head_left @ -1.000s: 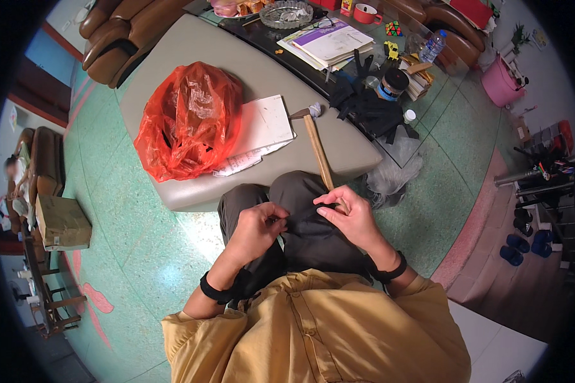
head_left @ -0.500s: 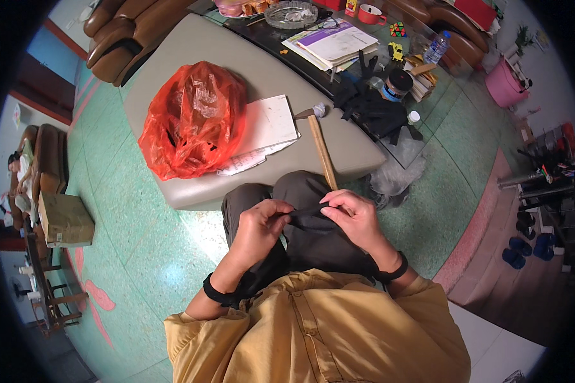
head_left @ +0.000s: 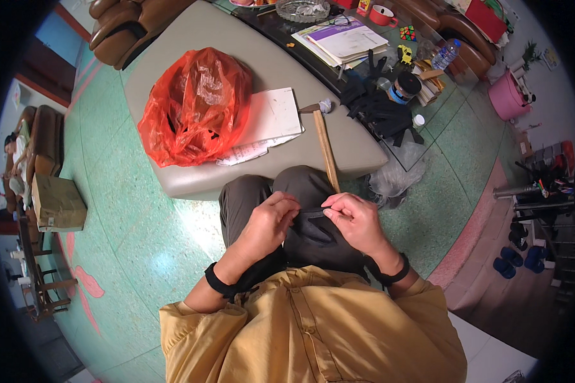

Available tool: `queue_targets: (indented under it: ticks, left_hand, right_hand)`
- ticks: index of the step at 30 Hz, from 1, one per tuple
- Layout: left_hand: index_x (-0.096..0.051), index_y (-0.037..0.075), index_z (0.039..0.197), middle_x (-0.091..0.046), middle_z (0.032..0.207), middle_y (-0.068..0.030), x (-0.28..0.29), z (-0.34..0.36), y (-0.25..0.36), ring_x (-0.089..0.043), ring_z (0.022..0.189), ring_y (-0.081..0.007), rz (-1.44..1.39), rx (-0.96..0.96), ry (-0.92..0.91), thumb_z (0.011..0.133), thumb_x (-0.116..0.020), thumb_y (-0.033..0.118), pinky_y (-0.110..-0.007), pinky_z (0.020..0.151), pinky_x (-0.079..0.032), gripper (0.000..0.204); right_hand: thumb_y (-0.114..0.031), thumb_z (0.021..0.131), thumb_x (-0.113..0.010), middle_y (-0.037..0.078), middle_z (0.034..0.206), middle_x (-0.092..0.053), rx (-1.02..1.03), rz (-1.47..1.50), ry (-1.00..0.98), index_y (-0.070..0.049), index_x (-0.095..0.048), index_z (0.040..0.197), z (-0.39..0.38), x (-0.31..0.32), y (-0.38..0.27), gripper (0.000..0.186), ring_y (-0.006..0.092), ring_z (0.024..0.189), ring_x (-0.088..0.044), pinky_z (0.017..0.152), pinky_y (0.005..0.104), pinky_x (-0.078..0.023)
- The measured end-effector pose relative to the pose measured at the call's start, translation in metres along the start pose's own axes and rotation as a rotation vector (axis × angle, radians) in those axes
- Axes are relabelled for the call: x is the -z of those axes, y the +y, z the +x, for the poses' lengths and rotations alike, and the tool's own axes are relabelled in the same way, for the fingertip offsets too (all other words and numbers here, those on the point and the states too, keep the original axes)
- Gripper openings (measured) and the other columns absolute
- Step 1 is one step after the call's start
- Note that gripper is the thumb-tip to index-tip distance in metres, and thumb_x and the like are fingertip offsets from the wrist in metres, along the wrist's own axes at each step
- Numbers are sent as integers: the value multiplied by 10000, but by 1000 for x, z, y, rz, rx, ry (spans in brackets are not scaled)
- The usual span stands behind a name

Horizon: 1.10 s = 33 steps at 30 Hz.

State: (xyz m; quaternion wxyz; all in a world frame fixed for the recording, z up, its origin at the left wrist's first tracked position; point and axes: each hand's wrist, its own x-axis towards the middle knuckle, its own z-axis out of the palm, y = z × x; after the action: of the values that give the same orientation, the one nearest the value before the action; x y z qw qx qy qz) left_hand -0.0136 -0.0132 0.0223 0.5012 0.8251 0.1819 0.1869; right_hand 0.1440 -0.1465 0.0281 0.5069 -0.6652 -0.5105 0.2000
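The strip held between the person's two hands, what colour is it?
Black. The strip shows best in the head view, the only one here.

Looks to be a piece of thin black cloth [head_left: 314, 211], soft, limp and matte, its exact kind too dark to tell. Hangs between the left hand [head_left: 271, 222] and the right hand [head_left: 356, 220], pinched in the fingertips at both ends of its upper edge. Runs nearly level there, drawn out as a narrow dark band across the gap. Droops beneath in a looser, creased part, slanting down toward the right. Lies over the right thigh [head_left: 305, 256], close enough to its colour to blur the lower outline. Cannot be told whether resting on the leg or hanging just above it.
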Motion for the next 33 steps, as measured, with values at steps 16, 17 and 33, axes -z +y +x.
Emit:
queue_targets:
  ticks: [16, 17, 33]
  left_hand:
    - [-639, -6, 928, -580, 792, -71, 1, 2, -3, -544, 758, -140, -254, 218, -116, 843, -595, 81, -255, 692, -429, 129]
    - [-639, -8, 925, -573, 794, -66, 1, 2, -4, -538, 794, -137, -266, 246, -122, 851, -591, 93, -254, 724, -419, 134]
    - [-624, -7, 774, -537, 754, -11, -2, 5, -6, -503, 722, -90, -379, 261, -127, 824, -640, 123, -228, 667, -393, 140]
  right_hand:
    - [-51, 774, -637, 75, 758, -637, -319, 225, -58, 16, -575, 766, -3, -6, -3, 91, 108, 639, -570, 580, 252, -454]
    - [-55, 772, -638, 80, 763, -639, -338, 228, -64, 19, -572, 759, -3, -8, -3, 99, 111, 642, -571, 582, 254, -455]
    - [-14, 765, -635, 49, 765, -626, -356, 159, -57, -6, -522, 692, 0, -21, -7, 135, 49, 661, -510, 578, 214, -428]
